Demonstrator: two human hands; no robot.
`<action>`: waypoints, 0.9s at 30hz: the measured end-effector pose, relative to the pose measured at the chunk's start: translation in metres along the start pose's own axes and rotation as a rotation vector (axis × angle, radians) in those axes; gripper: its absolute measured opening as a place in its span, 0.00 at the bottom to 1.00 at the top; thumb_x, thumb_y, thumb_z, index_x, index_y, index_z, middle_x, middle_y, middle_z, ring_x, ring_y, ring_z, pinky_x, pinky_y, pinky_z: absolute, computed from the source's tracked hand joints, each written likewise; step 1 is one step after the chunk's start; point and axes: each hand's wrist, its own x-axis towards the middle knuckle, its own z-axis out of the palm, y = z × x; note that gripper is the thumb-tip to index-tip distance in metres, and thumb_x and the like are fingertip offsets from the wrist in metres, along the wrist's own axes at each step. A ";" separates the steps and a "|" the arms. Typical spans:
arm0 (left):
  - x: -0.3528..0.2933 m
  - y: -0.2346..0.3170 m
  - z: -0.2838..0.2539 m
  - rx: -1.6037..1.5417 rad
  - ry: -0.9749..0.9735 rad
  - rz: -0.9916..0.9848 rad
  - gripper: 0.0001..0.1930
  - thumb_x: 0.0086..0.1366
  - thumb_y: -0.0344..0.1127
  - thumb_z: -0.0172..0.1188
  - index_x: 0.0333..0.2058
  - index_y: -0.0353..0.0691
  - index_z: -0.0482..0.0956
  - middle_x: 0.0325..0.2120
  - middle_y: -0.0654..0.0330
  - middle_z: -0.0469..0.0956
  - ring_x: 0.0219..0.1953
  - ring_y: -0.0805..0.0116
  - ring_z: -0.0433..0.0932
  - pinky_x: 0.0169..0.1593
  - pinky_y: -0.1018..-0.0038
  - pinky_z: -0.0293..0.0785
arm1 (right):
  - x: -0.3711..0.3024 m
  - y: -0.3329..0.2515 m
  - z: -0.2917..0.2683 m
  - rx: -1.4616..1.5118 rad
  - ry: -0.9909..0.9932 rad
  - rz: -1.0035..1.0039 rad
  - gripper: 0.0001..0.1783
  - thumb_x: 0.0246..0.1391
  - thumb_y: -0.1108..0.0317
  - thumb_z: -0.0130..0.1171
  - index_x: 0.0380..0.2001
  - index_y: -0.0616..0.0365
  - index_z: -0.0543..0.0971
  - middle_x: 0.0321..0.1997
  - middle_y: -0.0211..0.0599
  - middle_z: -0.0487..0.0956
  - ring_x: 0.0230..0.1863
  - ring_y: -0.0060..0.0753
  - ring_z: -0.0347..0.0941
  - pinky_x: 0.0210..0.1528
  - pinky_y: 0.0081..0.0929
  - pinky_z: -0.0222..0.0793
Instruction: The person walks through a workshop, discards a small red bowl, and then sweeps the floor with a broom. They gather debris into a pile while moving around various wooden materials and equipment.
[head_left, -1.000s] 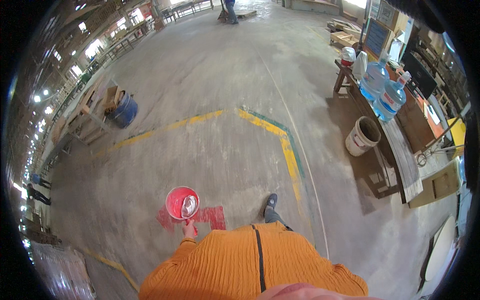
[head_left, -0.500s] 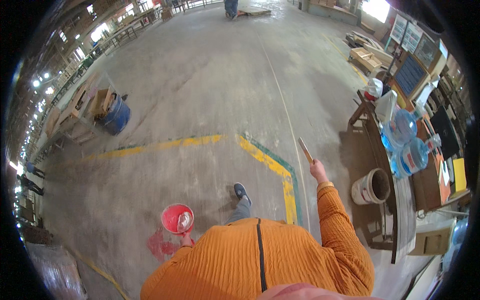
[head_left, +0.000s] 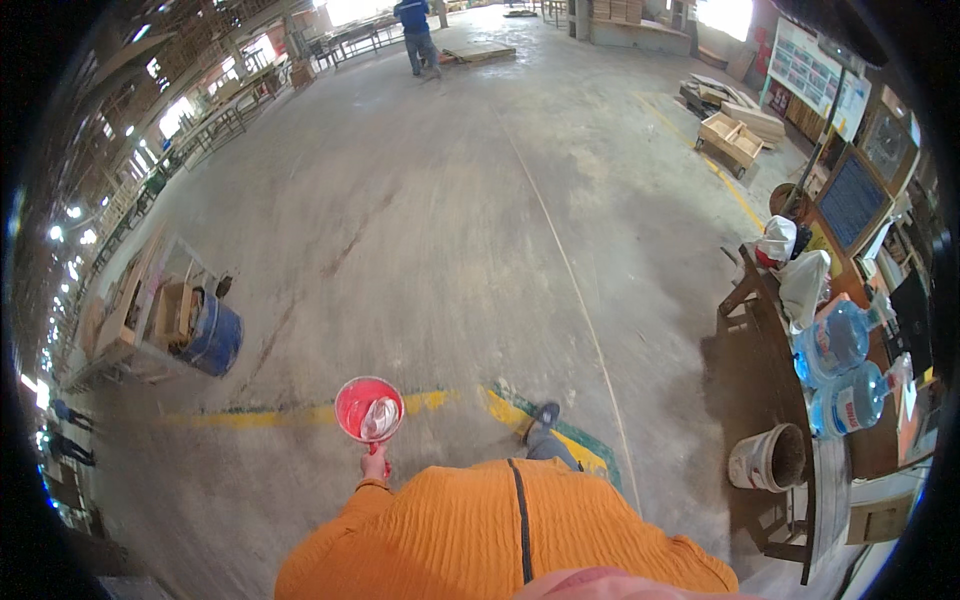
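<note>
My left hand [head_left: 374,462] is closed at the near side of a red bucket [head_left: 344,405], holding it out ahead of my body above the floor. Inside the bucket lies a pale, crumpled, shiny thing [head_left: 381,417] whose kind I cannot make out. A bit of red shows beside my fingers, perhaps part of a handle. My right hand is out of the picture, and only the orange sleeve at my right shoulder [head_left: 690,565] shows.
To the right, a long bench [head_left: 828,490] has a whitish bucket [head_left: 757,460] beside it and blue water jugs [head_left: 836,340] nearby. A blue drum [head_left: 216,338] is at left. Yellow floor marking [head_left: 425,402] crosses ahead. Far off, a person [head_left: 416,35] stands near boards [head_left: 478,54].
I have walked forward, so the floor marking and bench sit nearer. The red bucket has swung forward in my left hand. My right hand, with its flat long-handled tool, has left the view.
</note>
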 end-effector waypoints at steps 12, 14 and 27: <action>0.137 0.252 0.190 -0.120 -0.019 -0.031 0.14 0.47 0.41 0.59 0.19 0.37 0.69 0.09 0.60 0.67 0.08 0.68 0.66 0.12 0.72 0.61 | 0.284 -0.403 -0.269 -0.081 0.401 -0.352 0.19 0.50 0.60 0.44 0.27 0.67 0.75 0.19 0.47 0.75 0.22 0.44 0.74 0.25 0.37 0.68; 0.163 0.275 0.200 -0.146 0.067 -0.080 0.13 0.48 0.41 0.59 0.18 0.36 0.69 0.09 0.60 0.67 0.08 0.67 0.66 0.11 0.71 0.61 | 0.318 -0.520 -0.322 0.048 0.355 -0.471 0.14 0.47 0.65 0.44 0.30 0.65 0.74 0.34 0.58 0.74 0.40 0.56 0.69 0.42 0.44 0.66; 0.432 0.555 0.345 0.233 -0.041 -0.096 0.20 0.48 0.49 0.58 0.20 0.33 0.73 0.10 0.58 0.70 0.10 0.66 0.69 0.15 0.71 0.63 | 0.452 -0.760 -0.423 -0.312 0.159 -0.430 0.18 0.46 0.60 0.48 0.21 0.68 0.76 0.15 0.47 0.74 0.20 0.42 0.74 0.22 0.36 0.67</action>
